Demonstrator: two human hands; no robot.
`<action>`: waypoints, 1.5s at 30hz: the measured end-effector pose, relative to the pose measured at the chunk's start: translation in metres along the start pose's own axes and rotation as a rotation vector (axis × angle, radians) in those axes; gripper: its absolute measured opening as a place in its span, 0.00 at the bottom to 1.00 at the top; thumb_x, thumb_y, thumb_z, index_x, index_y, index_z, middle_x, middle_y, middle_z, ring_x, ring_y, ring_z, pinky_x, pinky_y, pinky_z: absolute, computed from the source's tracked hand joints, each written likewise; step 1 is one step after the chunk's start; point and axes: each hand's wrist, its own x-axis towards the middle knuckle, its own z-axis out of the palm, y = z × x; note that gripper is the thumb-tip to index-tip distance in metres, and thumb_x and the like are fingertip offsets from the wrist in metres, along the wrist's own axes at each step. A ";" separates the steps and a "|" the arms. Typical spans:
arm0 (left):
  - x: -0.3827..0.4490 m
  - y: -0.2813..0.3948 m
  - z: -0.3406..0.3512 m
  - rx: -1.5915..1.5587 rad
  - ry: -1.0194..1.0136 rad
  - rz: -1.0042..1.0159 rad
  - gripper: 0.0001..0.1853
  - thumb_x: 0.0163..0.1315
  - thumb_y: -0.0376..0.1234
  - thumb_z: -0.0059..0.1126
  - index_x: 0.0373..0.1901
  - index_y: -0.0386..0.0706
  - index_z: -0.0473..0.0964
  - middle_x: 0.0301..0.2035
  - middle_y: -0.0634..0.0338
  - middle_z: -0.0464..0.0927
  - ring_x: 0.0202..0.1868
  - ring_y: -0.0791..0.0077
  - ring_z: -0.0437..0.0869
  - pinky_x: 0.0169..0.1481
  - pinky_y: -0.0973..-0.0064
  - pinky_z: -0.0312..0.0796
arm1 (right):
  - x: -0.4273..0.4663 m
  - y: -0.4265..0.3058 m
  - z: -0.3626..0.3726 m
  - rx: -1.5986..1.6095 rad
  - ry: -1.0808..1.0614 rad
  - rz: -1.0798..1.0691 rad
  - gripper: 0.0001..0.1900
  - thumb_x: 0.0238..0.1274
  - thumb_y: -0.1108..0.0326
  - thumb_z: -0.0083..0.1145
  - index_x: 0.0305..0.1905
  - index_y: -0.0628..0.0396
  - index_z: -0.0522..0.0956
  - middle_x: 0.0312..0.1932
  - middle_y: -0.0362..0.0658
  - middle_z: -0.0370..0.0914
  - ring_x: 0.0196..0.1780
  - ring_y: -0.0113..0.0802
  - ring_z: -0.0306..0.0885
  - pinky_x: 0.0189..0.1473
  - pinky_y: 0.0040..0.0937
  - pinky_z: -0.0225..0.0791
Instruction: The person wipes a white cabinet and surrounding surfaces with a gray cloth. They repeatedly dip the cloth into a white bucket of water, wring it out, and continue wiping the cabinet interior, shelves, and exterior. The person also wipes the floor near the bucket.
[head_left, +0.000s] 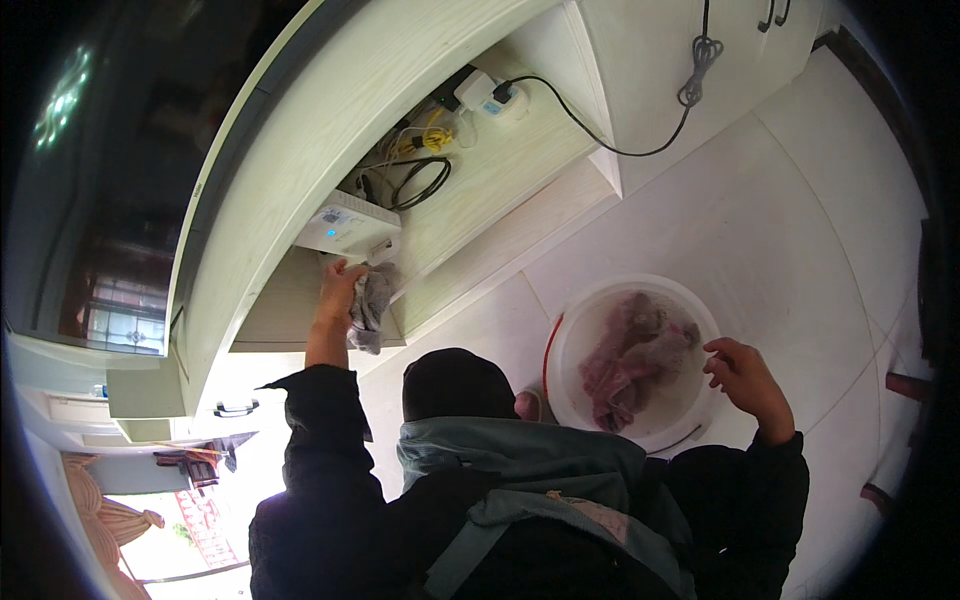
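My left hand (340, 292) grips a damp-looking grey cloth (369, 313) at the open shelf of a pale wood-grain TV cabinet. Part of the cloth hangs down toward my wrist, over the shelf's front. Just beyond the fingers stands a white router box (351, 227) with a blue light; whether the cloth touches it I cannot tell. My right hand (748, 379) is empty, its fingers loosely bent beside the rim of a white bucket (559, 386). Inside the bucket, a mauve cloth (637, 352) lies soaking in cloudy, foamy water.
Coiled black cable (421, 184), a yellow cable bundle (433, 139) and a white plug adapter (475, 91) lie deeper on the shelf. A black cord (637, 154) runs out over the cabinet door. At the left is a large TV (112, 195). Pale floor tiles (780, 247) surround the bucket.
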 end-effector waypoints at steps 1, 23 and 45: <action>0.005 -0.004 -0.005 -0.078 -0.042 -0.008 0.32 0.55 0.36 0.63 0.62 0.40 0.65 0.54 0.50 0.73 0.53 0.62 0.76 0.56 0.69 0.70 | 0.002 0.001 0.001 0.008 -0.003 0.001 0.14 0.64 0.72 0.55 0.53 0.66 0.75 0.30 0.45 0.80 0.30 0.29 0.78 0.35 0.29 0.72; -0.011 0.048 0.055 -0.313 -0.338 0.051 0.36 0.53 0.31 0.66 0.65 0.37 0.63 0.56 0.50 0.73 0.56 0.63 0.76 0.59 0.67 0.69 | -0.006 -0.001 0.002 -0.006 0.015 0.039 0.15 0.65 0.71 0.51 0.53 0.66 0.75 0.31 0.44 0.81 0.30 0.29 0.79 0.33 0.27 0.71; -0.019 0.092 0.112 -0.524 -0.392 0.019 0.26 0.58 0.30 0.63 0.58 0.31 0.68 0.48 0.48 0.79 0.45 0.61 0.84 0.50 0.67 0.77 | -0.009 0.001 0.005 -0.034 -0.018 0.077 0.15 0.66 0.70 0.49 0.53 0.64 0.75 0.33 0.45 0.82 0.32 0.30 0.80 0.32 0.28 0.72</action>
